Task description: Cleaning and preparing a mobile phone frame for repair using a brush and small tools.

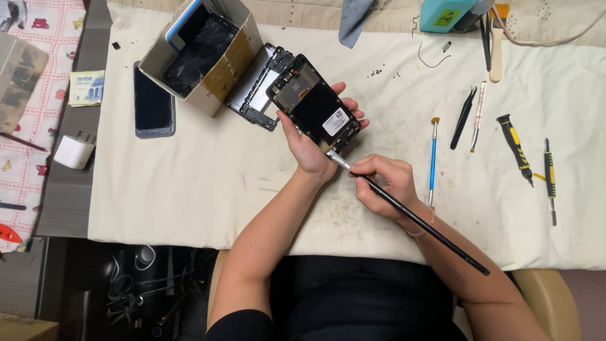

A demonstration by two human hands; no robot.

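Observation:
My left hand (310,150) grips an opened phone body (314,103), its black inner side up with a white label near the lower end. My right hand (386,181) holds a long black-handled brush (416,221) like a pen. The brush's metal ferrule and bristle tip touch the lower corner of the phone. Both hands hover over a white cloth mat (189,177) on the table.
A cardboard box (205,50) with phone parts stands at the back left, a grey phone frame (252,95) beside it and a dark phone (153,101) face up to its left. Tweezers (464,117), a blue brush (433,158) and screwdrivers (516,148) lie on the right. A white charger (74,151) sits far left.

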